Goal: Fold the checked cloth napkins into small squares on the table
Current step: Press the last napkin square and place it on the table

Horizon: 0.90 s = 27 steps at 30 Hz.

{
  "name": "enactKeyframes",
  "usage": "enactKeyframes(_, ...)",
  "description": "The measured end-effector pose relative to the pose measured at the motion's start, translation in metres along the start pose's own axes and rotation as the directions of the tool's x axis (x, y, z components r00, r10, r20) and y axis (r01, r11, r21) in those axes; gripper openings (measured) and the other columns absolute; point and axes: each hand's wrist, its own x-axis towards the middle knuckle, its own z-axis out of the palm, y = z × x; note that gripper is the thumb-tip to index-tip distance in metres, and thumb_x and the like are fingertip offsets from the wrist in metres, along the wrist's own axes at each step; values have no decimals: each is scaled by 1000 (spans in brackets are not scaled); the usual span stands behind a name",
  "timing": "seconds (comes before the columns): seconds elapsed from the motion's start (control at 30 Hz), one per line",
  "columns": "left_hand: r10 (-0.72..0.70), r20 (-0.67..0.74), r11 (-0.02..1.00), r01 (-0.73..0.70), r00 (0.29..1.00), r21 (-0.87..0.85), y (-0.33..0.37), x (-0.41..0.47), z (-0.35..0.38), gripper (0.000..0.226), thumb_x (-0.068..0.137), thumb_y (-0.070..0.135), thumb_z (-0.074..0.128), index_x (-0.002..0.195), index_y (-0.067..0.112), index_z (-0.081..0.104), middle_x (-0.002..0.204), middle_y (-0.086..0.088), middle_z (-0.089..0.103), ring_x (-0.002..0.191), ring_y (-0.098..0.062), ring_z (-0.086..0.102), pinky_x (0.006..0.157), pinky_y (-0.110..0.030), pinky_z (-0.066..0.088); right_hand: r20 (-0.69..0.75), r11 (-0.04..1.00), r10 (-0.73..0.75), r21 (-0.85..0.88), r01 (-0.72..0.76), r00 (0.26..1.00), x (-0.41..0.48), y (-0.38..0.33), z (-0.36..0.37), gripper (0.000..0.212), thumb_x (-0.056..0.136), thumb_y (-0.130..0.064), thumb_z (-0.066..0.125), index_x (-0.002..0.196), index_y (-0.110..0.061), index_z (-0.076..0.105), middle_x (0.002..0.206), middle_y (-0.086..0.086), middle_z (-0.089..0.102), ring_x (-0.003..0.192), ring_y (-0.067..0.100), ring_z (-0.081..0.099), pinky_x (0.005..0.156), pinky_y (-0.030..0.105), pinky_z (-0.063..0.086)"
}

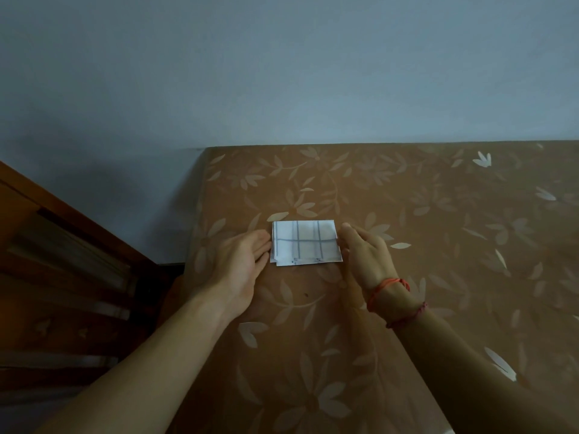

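A white napkin with grey check lines (305, 242) lies folded into a small layered rectangle on the brown floral table (438, 245). My left hand (241, 264) stands on its edge at the napkin's left side, palm facing right, straight fingertips touching the cloth's left edge. My right hand (365, 255) stands on the napkin's right side, palm facing left, fingers straight against the right edge. Red cords circle my right wrist. Neither hand grips the cloth.
The table's far edge meets a pale wall (282, 73). Its left edge runs near my left forearm. A dark wooden piece of furniture (62, 261) stands to the left, below table height.
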Motion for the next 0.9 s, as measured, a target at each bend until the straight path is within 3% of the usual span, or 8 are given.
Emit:
enactKeyframes(0.17, -9, 6, 1000, 9, 1000, -8, -4, -2, 1, 32, 96, 15, 51, 126, 5, 57, 126, -7, 61, 115, -15, 58, 97, -27, 45, 10, 999, 28, 23, -28, 1000, 2, -1, 2, 35, 91, -40, 44, 90, -21, 73, 93, 5, 72, 96, 25, 66, 88, 52, 53)
enactKeyframes(0.3, -15, 9, 1000, 15, 1000, -19, -4, -5, 2, 23, 95, 14, 52, 115, 9, 62, 121, -5, 62, 117, -16, 56, 100, -29, 43, -5, 1000, 25, 3, -25, 1000, 3, -1, 1, 37, 89, -42, 44, 83, -19, 72, 92, 9, 71, 97, 32, 64, 85, 52, 54)
enactKeyframes(0.43, -16, 8, 1000, 16, 1000, -16, -4, -6, 2, 16, 95, 13, 53, 106, 13, 65, 123, -6, 62, 116, -16, 57, 101, -30, 43, 12, 999, 25, 23, -26, 1000, 3, 0, 1, 42, 83, -50, 43, 90, -21, 73, 96, 7, 72, 98, 27, 65, 87, 52, 53)
enactKeyframes(0.53, -20, 3, 1000, 20, 1000, -10, -4, -6, 2, 31, 96, 15, 52, 125, 6, 58, 128, -6, 60, 117, -15, 56, 100, -29, 43, 21, 999, 27, 28, -28, 999, 3, 2, -1, 39, 86, -48, 44, 88, -23, 73, 95, 4, 72, 97, 24, 66, 88, 51, 53)
enactKeyframes(0.63, -13, -1, 1000, 13, 1000, 14, -4, -8, 1, 31, 96, 15, 52, 124, 7, 58, 129, -7, 60, 118, -16, 55, 101, -30, 42, 12, 999, 9, 45, -10, 1000, -2, 0, -4, 33, 91, -40, 45, 85, -22, 71, 97, 7, 70, 99, 25, 64, 92, 52, 51)
enactKeyframes(0.73, 16, -9, 996, -15, 1000, 91, -3, -22, -1, 18, 97, 15, 50, 109, 15, 63, 117, 0, 61, 120, -16, 53, 108, -34, 39, 37, 998, -37, 56, 35, 999, -14, -1, -11, 34, 96, -33, 45, 107, -4, 60, 115, 21, 61, 110, 36, 57, 99, 53, 45)
enactKeyframes(0.83, 78, -37, 981, -70, 996, 184, -1, -37, -5, 21, 97, 19, 51, 116, 18, 62, 113, 6, 60, 117, -14, 54, 106, -33, 40, 68, 999, -32, 4, 32, 997, -27, -3, -23, 51, 96, -36, 45, 140, -11, 41, 120, -6, 54, 113, 12, 50, 108, 39, 39)
enactKeyframes(0.9, 125, -42, 959, -110, 991, 259, -1, -49, -10, 20, 97, 26, 53, 115, 24, 63, 104, 13, 61, 109, -11, 57, 96, -30, 45, 70, 999, -36, -33, 38, 997, -39, -5, -32, 55, 95, -39, 45, 145, -18, 34, 125, -11, 49, 118, 8, 45, 109, 33, 36)
